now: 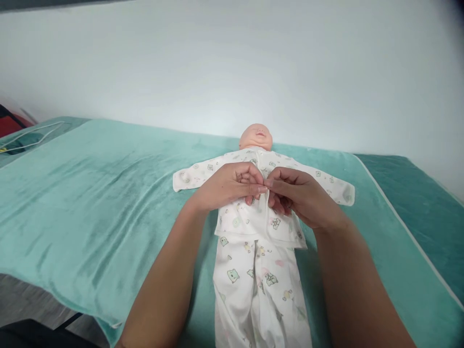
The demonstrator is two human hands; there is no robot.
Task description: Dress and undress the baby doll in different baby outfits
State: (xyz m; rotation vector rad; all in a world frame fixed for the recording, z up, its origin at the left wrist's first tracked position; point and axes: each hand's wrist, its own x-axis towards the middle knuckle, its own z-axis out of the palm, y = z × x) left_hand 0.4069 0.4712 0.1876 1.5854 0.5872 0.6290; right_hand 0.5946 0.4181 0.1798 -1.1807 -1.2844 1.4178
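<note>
The shirt [237, 220] is worn by the doll [255, 137], laid on the green blanket [108, 193]. Its front edges [267, 215] seem to be pinched between the fingers of the left hand [232, 184] and the right hand [304, 195]; they should be kept level, without any hard pulling.

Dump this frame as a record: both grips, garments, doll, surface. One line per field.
left grip: thumb and fingers pinching shirt near its front opening
right grip: pinching beside the left, same spot
shirt: white, animal print, sleeves spread sideways
closure at pinch: hidden, cannot tell
trousers: white, printed, lower ends out of frame
doll: face up, head toward wall
surface: teal cover, slightly wrinkled
</note>
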